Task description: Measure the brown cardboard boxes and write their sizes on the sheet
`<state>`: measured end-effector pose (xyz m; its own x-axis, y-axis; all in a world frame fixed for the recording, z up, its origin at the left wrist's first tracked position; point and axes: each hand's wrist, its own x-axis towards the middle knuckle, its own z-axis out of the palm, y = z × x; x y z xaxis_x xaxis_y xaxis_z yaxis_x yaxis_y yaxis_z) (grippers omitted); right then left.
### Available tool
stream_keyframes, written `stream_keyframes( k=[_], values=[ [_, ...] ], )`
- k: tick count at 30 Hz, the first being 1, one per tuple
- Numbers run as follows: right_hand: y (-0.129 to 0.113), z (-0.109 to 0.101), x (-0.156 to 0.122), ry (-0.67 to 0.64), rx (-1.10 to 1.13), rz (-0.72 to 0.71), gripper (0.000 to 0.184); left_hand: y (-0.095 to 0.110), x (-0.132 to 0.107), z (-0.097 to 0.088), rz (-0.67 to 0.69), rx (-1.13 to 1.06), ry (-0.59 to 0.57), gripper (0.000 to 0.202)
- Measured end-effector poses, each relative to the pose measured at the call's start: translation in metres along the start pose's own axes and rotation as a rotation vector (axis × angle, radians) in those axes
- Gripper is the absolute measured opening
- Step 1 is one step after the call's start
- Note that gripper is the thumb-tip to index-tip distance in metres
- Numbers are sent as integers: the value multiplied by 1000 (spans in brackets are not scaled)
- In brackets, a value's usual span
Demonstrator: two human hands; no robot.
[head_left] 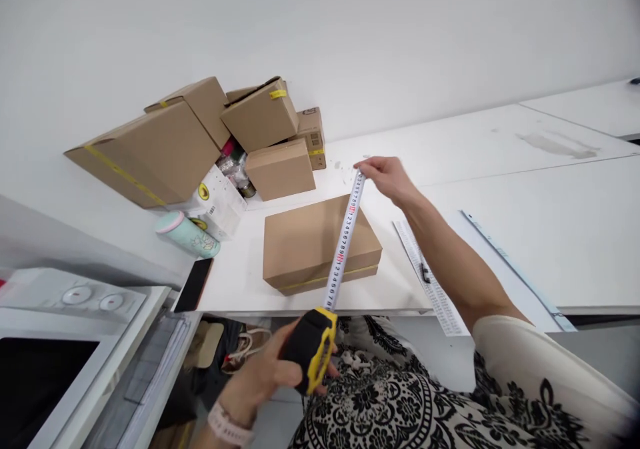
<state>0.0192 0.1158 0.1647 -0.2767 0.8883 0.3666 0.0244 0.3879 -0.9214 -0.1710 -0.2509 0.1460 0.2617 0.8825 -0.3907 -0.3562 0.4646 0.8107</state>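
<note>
My left hand [277, 369] is wrapped round the black and yellow case of a tape measure [311, 349], held low in front of the table's edge. Its white blade [344, 245] runs out up and to the right, above a closed brown cardboard box [307, 242] with a yellow strip along its lower side. At the far end of the blade, my right hand [383, 174] pinches the tip between thumb and fingers. The blade crosses over the right part of the box; whether it touches the top I cannot tell.
Several cardboard boxes [155, 145] are piled at the back left, beside a white carton [223, 199] and a mint-green bottle [187, 232]. A dark phone [195, 283] lies at the left table edge. Printed paper [425, 275] and a blue-edged folder [515, 272] lie right. A microwave [50, 342] stands lower left.
</note>
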Motion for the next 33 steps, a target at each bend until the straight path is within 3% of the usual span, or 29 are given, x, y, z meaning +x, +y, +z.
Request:
stream_keyframes(
  k=[3, 6, 11, 20, 33],
  values=[
    [27, 20, 16, -97, -73, 115, 19, -19, 22, 38, 19, -91, -51, 63],
    [42, 37, 19, -169, -153, 173, 17, -22, 37, 72, 16, -176, -79, 60],
    [44, 50, 5, -309, -256, 139, 25, -21, 48, 106, -40, -242, -119, 58],
    [49, 53, -8, -260, -19, 236, 27, -29, 50, 116, -95, -289, -69, 66],
    [53, 53, -5, -263, -12, 213, 26, -30, 49, 116, -91, -280, -82, 64]
  ],
)
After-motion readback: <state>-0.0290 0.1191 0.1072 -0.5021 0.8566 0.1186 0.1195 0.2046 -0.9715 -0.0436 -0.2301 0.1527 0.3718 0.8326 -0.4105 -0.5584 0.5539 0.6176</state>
